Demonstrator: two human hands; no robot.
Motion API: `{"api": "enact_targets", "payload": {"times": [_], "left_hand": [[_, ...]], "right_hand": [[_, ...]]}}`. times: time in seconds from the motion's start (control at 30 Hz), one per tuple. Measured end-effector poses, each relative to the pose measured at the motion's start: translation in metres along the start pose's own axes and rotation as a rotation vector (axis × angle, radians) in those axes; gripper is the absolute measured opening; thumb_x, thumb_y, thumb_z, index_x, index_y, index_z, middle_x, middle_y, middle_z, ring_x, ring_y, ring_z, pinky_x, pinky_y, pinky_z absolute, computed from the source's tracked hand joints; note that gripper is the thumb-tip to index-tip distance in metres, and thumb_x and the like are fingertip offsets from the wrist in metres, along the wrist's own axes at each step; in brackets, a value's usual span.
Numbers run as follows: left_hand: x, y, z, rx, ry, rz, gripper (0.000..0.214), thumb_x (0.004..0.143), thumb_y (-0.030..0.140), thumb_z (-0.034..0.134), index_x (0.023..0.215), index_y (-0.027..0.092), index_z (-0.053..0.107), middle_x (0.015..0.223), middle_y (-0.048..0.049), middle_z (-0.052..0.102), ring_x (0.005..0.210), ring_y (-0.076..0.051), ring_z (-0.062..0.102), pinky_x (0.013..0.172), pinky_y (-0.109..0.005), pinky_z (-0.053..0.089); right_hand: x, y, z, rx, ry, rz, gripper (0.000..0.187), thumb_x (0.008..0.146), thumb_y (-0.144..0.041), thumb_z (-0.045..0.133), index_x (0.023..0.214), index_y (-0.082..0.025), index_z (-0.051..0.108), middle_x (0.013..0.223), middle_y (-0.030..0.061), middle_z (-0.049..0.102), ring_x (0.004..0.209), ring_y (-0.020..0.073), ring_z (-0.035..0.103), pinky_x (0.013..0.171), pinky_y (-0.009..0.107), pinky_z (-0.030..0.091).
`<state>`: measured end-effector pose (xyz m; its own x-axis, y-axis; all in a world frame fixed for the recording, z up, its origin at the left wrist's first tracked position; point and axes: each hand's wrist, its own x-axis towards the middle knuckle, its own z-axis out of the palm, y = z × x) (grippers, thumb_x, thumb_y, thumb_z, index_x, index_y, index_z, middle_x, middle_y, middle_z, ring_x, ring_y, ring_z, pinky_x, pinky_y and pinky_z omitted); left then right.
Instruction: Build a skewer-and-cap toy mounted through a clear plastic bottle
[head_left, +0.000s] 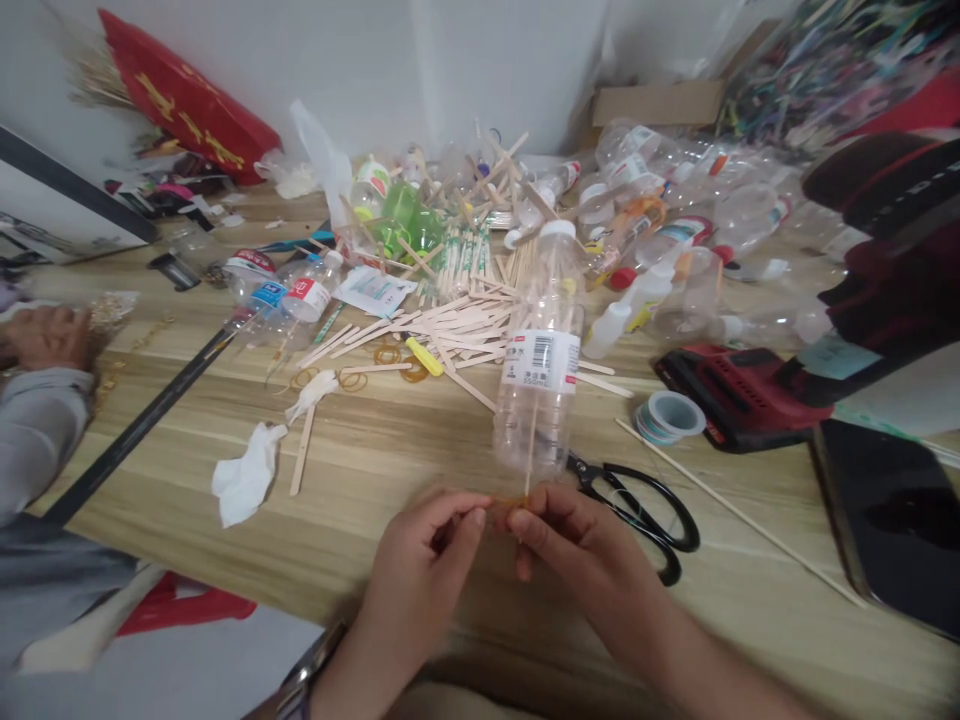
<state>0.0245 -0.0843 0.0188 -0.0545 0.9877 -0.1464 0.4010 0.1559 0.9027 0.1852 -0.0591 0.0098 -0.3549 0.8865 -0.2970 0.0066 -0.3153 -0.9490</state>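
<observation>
My left hand (431, 555) is closed, its thumb and forefinger pinching one end of a brownish-yellow rubber band (507, 502). The band stretches across to my right hand (581, 540), whose closed fingers grip a thin wooden stick (530, 462) together with the band's other end. The stick points up and away, overlapping a clear plastic bottle (536, 362) with a white label and cap. Whether the stick touches the bottle I cannot tell. Black-handled scissors (651, 505) lie just right of the bottle's base, partly behind my right hand.
Wooden craft sticks (457, 330) and a yellow-handled tool (424, 356) lie behind. Plastic bottles (742, 215) crowd the back right. A red-black power tool (750, 395), a small cup (669, 415) and a phone (885, 520) stand right. Another person's hand (49, 338) rests at far left.
</observation>
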Motion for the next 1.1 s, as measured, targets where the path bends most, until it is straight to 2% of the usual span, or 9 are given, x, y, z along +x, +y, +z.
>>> {"api": "enact_targets", "payload": {"times": [0.07, 0.3, 0.4, 0.47, 0.57, 0.67, 0.73, 0.9, 1.1], "left_hand": [[0.010, 0.002, -0.001, 0.055, -0.049, -0.024, 0.020, 0.085, 0.026, 0.055, 0.085, 0.019, 0.073, 0.085, -0.0053, 0.071, 0.079, -0.019, 0.061, 0.070, -0.026, 0.043], [0.046, 0.015, -0.020, 0.245, -0.488, -0.089, 0.024, 0.077, 0.028, 0.060, 0.067, 0.013, 0.075, 0.053, 0.0037, 0.057, 0.056, -0.012, 0.049, 0.052, -0.022, 0.027], [0.056, 0.013, -0.030, 0.065, -0.697, -0.108, 0.021, 0.074, 0.032, 0.067, 0.070, 0.015, 0.076, 0.058, 0.0034, 0.062, 0.059, -0.013, 0.053, 0.056, -0.022, 0.032], [0.058, 0.011, -0.032, -0.076, -0.765, -0.119, 0.019, 0.074, 0.033, 0.069, 0.074, 0.016, 0.078, 0.068, 0.0007, 0.070, 0.067, -0.016, 0.059, 0.063, -0.023, 0.038], [0.054, 0.006, -0.023, -0.304, -0.746, -0.121, 0.019, 0.075, 0.035, 0.070, 0.080, 0.018, 0.078, 0.078, -0.0017, 0.073, 0.076, -0.018, 0.063, 0.072, -0.025, 0.043], [0.046, 0.002, -0.008, -0.540, -0.645, -0.168, 0.027, 0.070, 0.043, 0.074, 0.069, 0.016, 0.075, 0.063, -0.0004, 0.068, 0.062, -0.014, 0.059, 0.063, -0.024, 0.042], [0.041, 0.001, 0.001, -0.635, -0.515, -0.206, 0.029, 0.066, 0.044, 0.078, 0.063, 0.015, 0.073, 0.053, 0.0016, 0.061, 0.054, -0.011, 0.053, 0.057, -0.023, 0.038], [0.034, 0.006, 0.008, -0.722, -0.388, -0.317, 0.027, 0.062, 0.037, 0.081, 0.063, 0.015, 0.066, 0.056, 0.0015, 0.061, 0.053, -0.009, 0.051, 0.051, -0.021, 0.033], [0.033, 0.010, 0.011, -0.725, -0.337, -0.349, 0.035, 0.065, 0.043, 0.080, 0.067, 0.015, 0.059, 0.053, 0.0059, 0.050, 0.046, -0.004, 0.034, 0.045, -0.019, 0.023]], "right_hand": [[0.000, 0.002, 0.000, -0.056, -0.019, -0.031, 0.039, 0.079, -0.055, 0.061, 0.063, -0.021, 0.052, 0.055, -0.0019, 0.056, 0.055, 0.0125, 0.053, 0.056, 0.025, 0.041], [-0.002, 0.006, -0.002, -0.336, -0.054, -0.152, 0.032, 0.089, -0.042, 0.047, 0.067, -0.021, 0.053, 0.059, 0.0025, 0.065, 0.058, 0.0152, 0.057, 0.058, 0.026, 0.041], [-0.004, 0.006, 0.000, -0.375, -0.098, -0.120, 0.030, 0.090, -0.038, 0.045, 0.067, -0.021, 0.052, 0.054, 0.0007, 0.063, 0.053, 0.0143, 0.059, 0.056, 0.025, 0.042], [-0.005, 0.007, 0.001, -0.313, -0.110, -0.072, 0.030, 0.090, -0.040, 0.046, 0.067, -0.020, 0.051, 0.057, -0.0004, 0.061, 0.049, 0.0126, 0.059, 0.053, 0.024, 0.042], [-0.003, 0.008, 0.003, -0.122, -0.045, 0.022, 0.037, 0.083, -0.052, 0.055, 0.066, -0.020, 0.050, 0.056, -0.0029, 0.057, 0.039, 0.0080, 0.052, 0.042, 0.021, 0.036], [0.001, 0.006, 0.005, 0.089, -0.005, 0.097, 0.047, 0.072, -0.061, 0.066, 0.063, -0.018, 0.050, 0.050, -0.0050, 0.054, 0.035, 0.0043, 0.044, 0.037, 0.017, 0.032], [0.003, 0.004, 0.006, 0.223, -0.012, 0.149, 0.048, 0.067, -0.060, 0.072, 0.060, -0.017, 0.052, 0.048, -0.0064, 0.053, 0.035, 0.0025, 0.044, 0.040, 0.016, 0.038], [0.004, 0.006, 0.005, 0.462, -0.053, 0.285, 0.043, 0.060, -0.049, 0.083, 0.066, -0.014, 0.058, 0.054, -0.0082, 0.055, 0.034, -0.0017, 0.037, 0.051, 0.022, 0.054], [0.006, 0.011, 0.002, 0.493, -0.041, 0.277, 0.037, 0.063, -0.043, 0.082, 0.075, -0.014, 0.064, 0.065, -0.0046, 0.060, 0.039, -0.0002, 0.043, 0.048, 0.019, 0.053]]}}
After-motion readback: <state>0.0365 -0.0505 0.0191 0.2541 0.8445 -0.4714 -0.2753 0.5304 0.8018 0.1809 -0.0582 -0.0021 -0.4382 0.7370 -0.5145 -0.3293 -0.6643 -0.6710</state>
